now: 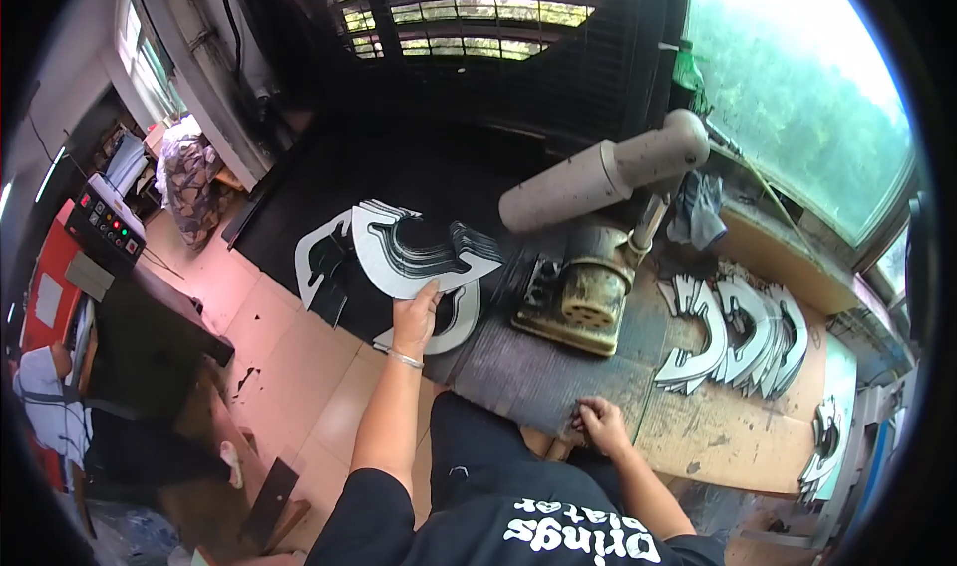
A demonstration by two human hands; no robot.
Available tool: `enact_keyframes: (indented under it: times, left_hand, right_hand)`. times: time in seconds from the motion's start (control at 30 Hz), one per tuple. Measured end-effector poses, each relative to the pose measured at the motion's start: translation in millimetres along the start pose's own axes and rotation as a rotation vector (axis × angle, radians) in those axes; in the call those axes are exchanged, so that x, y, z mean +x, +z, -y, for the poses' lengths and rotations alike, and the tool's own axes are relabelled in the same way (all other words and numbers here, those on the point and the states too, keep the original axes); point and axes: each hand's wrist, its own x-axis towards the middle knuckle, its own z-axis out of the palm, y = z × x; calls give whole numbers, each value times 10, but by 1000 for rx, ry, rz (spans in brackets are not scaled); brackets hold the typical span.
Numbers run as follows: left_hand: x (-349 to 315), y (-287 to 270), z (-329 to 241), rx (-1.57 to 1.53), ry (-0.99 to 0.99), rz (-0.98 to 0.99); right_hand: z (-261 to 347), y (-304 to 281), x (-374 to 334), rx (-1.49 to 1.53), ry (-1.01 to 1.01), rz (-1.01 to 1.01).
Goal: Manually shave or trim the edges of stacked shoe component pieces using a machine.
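Note:
My left hand (pixel 416 323) is closed on the near edge of a stack of C-shaped pieces (pixel 399 276), pale on top with dark edges. The stack tilts above a black surface at the left of the bench. Under and beside it lie other curved pale pieces, one at the left (pixel 312 267) and one nearer me (pixel 461 325), partly covered. My right hand (pixel 601 424) rests at the front edge of the workbench (pixel 518 367), its fingers curled. Whether anything is in those fingers is hidden. A worn machine (pixel 593 292) with a round vented housing stands between and beyond my hands.
A thick grey duct (pixel 608 172) hangs over the machine. Stacks of C-shaped pieces (pixel 740 332) lie at the right, with another stack (pixel 823 441) at the far right edge. A control box with lit buttons (pixel 105 224) stands left; a window (pixel 797 98) is at the right.

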Motion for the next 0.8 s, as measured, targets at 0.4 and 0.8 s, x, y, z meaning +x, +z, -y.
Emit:
enact_keyframes:
  times: [0.4, 0.8]
  left_hand:
    - [570, 346, 438, -51, -78, -6]
    - [571, 332, 481, -102, -88, 59]
  right_hand:
    - [159, 160, -36, -44, -7, -73]
    - [187, 170, -28, -99, -23, -91]
